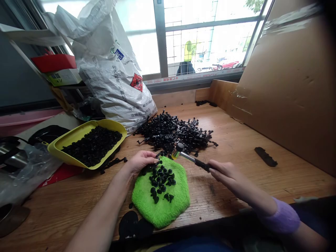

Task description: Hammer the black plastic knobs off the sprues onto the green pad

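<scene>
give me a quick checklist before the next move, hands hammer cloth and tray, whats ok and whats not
1. Right hand gripping the hammer by its handle: ok.
2. Left hand pinching a black piece at the cloth's far edge: ok.
3. Hammer head apart from the left fingers: ok, a gap shows between them.
4. Hammer head off the pile: cannot tell, they overlap in this view.
5. Cloth free of loose pieces: not ok, a cluster lies on it.
6. Tray contents inside its rim: ok, though other black parts lie beside it.
</scene>
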`<state>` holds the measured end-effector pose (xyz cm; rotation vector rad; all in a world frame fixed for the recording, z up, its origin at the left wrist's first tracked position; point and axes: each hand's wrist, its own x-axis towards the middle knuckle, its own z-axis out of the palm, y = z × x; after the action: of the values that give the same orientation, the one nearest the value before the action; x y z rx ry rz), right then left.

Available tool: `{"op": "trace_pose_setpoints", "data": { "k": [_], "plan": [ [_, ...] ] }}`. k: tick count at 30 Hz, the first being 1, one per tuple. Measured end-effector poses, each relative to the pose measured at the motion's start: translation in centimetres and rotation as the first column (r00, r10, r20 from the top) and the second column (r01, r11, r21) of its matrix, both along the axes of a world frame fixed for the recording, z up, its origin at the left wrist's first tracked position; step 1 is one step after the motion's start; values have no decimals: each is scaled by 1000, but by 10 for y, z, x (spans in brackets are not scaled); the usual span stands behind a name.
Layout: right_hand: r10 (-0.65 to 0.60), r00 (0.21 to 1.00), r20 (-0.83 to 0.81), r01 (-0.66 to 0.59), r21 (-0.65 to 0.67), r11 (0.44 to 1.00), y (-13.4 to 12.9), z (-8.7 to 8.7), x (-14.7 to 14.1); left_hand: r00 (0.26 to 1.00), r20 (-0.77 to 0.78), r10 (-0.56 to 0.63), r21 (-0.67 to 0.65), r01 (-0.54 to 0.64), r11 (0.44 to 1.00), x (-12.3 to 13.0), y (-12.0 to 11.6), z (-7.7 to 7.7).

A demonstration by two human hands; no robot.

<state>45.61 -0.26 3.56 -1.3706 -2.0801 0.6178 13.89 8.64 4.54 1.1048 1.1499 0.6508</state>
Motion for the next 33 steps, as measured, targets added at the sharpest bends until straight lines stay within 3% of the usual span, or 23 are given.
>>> {"op": "trace_pose_setpoints", "data": {
  "k": [16,22,27,31,33],
  "plan": [
    [113,993,26,-114,13,993,1,11,-17,998,-42,-55,35,57,998,4,-3,2],
    [113,987,117,-126,110,986,3,23,-29,997,-48,-61,73,64,995,4,-1,0],
    [99,995,27,-103,291,951,2,31,-40,997,-45,-59,31,60,998,3,-1,-1],
    [76,968,237,-125,199,972,7,25,-41,998,-41,-43,27,44,999,3,-1,1],
    [72,963,261,-124,191,974,9,24,-39,998,-49,-39,15,40,999,3,0,0]
  ]
}}
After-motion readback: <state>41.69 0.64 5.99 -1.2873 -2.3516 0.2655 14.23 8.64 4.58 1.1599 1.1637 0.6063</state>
